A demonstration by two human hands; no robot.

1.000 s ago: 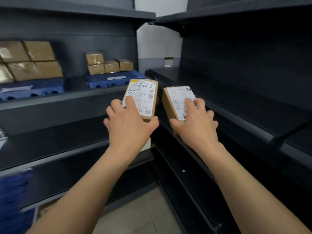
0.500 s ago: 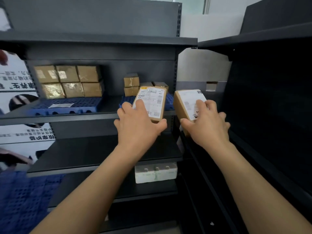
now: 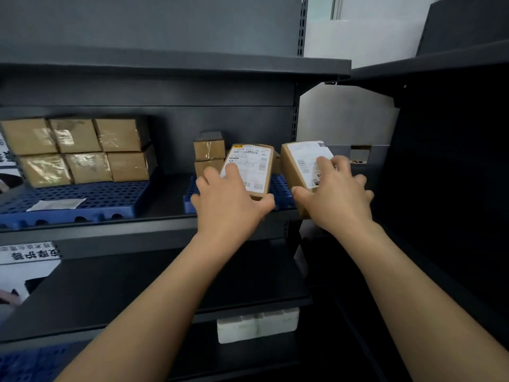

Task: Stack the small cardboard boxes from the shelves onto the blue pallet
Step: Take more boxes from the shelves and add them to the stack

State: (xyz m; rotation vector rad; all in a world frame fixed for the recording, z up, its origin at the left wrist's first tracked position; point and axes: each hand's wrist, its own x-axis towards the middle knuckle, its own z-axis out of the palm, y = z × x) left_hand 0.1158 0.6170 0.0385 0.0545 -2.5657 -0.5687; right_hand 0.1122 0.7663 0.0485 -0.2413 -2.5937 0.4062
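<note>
My left hand (image 3: 230,201) grips a small cardboard box (image 3: 252,166) with a white shipping label, held over the front of a small blue pallet (image 3: 278,186) on the middle shelf. My right hand (image 3: 337,195) grips a second labelled cardboard box (image 3: 301,164) just right of that pallet's edge. Two taped boxes (image 3: 208,155) stand stacked at the back of this pallet, partly hidden by the held box. Further left, a larger blue pallet (image 3: 80,199) carries several taped boxes (image 3: 80,151) in two rows.
Dark metal shelving (image 3: 170,64) fills the front; a second dark shelf unit (image 3: 451,133) stands at the right. A white block (image 3: 257,323) lies on a lower shelf. A white paper slip (image 3: 56,204) rests on the left pallet. Another blue pallet (image 3: 24,365) shows at bottom left.
The view has swung left and closer to the shelf with the blue pallets. Both hands, each still gripping its box, now sit at the small pallet's front edge.
</note>
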